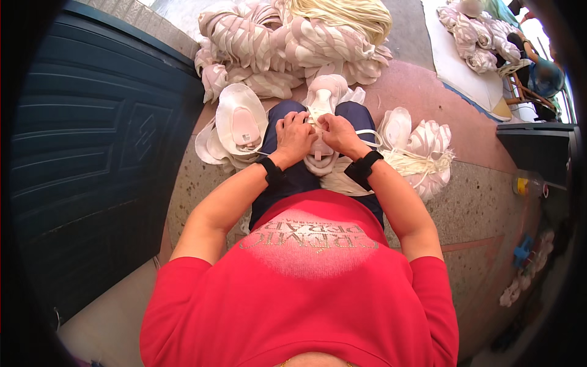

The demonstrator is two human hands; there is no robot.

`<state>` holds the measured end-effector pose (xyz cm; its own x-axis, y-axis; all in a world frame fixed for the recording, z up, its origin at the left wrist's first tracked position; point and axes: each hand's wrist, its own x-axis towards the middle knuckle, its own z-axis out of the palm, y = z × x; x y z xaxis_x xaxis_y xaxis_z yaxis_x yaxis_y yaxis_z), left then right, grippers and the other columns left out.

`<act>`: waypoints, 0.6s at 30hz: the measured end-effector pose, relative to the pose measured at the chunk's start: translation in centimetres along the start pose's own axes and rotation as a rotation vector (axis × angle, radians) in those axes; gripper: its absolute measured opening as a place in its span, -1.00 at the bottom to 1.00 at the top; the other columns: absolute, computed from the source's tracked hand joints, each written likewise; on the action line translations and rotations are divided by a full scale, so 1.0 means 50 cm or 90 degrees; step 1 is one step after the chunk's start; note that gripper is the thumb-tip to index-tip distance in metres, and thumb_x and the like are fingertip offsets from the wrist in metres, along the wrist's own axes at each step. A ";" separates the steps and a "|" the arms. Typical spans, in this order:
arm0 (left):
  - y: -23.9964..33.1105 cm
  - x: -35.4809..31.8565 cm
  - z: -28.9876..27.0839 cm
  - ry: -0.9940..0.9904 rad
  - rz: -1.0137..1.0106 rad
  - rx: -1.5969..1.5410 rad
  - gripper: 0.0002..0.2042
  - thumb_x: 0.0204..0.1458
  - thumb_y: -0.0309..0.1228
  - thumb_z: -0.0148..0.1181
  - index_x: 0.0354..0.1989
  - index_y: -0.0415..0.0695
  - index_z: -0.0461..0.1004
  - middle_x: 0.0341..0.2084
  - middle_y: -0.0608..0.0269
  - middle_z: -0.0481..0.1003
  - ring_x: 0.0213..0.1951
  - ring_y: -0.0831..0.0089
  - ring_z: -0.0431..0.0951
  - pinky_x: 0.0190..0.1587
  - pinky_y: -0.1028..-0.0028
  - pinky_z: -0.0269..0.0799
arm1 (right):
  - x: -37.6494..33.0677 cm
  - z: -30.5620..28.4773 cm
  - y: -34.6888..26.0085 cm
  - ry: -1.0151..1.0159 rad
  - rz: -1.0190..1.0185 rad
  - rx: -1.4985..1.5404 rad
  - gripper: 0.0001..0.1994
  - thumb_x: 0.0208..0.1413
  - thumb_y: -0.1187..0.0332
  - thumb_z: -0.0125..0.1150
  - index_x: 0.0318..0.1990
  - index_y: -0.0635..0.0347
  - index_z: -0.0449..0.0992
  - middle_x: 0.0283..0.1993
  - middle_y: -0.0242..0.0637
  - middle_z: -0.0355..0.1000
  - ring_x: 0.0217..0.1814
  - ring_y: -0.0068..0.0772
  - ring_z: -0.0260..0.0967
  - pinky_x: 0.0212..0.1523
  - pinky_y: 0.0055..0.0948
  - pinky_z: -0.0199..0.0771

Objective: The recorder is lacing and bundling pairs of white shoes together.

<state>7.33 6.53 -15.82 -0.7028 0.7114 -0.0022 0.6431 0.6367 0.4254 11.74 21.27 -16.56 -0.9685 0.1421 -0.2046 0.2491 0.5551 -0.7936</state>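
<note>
A pale pink and white shoe upper (327, 87) lies between my knees, its toe pointing away from me. My left hand (293, 137) is closed on its left side, with bent fingers over the lacing area. On the other side, my right hand (339, 134) is closed in a pinch at the cream shoelace (368, 133), which loops out to the right. My fingertips partly hide the eyelets. Below my right wrist, a bundle of loose cream laces (400, 164) spreads from my lap toward the right.
Stacked shoe uppers (239, 113) lie left of my knees, and another pile of uppers (428, 139) sits right. Ahead is a large heap of uppers (257, 52) topped by cream laces (351, 13). A dark panelled door (79, 140) stands left. Far right are a bottle (528, 186) and another person (544, 76).
</note>
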 end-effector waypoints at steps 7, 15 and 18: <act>-0.088 0.016 -0.056 0.207 -0.095 -0.394 -0.89 -0.05 -0.40 0.06 -0.39 -0.14 0.38 -0.28 0.21 0.40 -0.22 0.33 0.40 -0.21 0.39 0.30 | -0.007 -0.007 0.028 0.036 -0.046 0.006 -0.86 -0.20 0.40 0.07 -0.47 0.28 0.41 -0.52 -0.16 0.36 -0.36 -0.16 0.32 -0.32 -0.32 0.33; -0.429 -0.059 -0.388 0.569 -0.369 -1.118 -0.83 0.10 -0.43 -0.22 -0.47 -0.19 0.27 -0.63 0.29 0.31 -0.59 0.46 0.31 -0.43 0.42 0.30 | -0.077 -0.265 0.033 0.114 0.026 0.895 -0.92 0.08 0.40 -0.14 -0.30 0.16 0.28 -0.68 -0.56 -0.04 -0.65 -0.65 0.01 -0.27 -0.40 0.41; -0.427 -0.065 -0.402 0.452 -0.425 -1.016 -0.86 0.07 -0.42 -0.15 -0.48 -0.14 0.29 -0.74 0.40 0.21 -0.74 0.61 0.15 -0.65 0.55 0.11 | -0.151 -0.417 0.136 0.270 -0.064 0.988 -0.82 0.16 0.27 -0.19 -0.27 0.15 0.28 -0.67 -0.55 -0.06 -0.65 -0.68 -0.03 -0.52 -0.57 0.23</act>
<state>-10.23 -15.36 -6.71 -0.9354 -0.0139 -0.3532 -0.3151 -0.4200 0.8511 20.74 41.06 -8.45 -0.8447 0.5098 -0.1629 -0.3070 -0.7108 -0.6328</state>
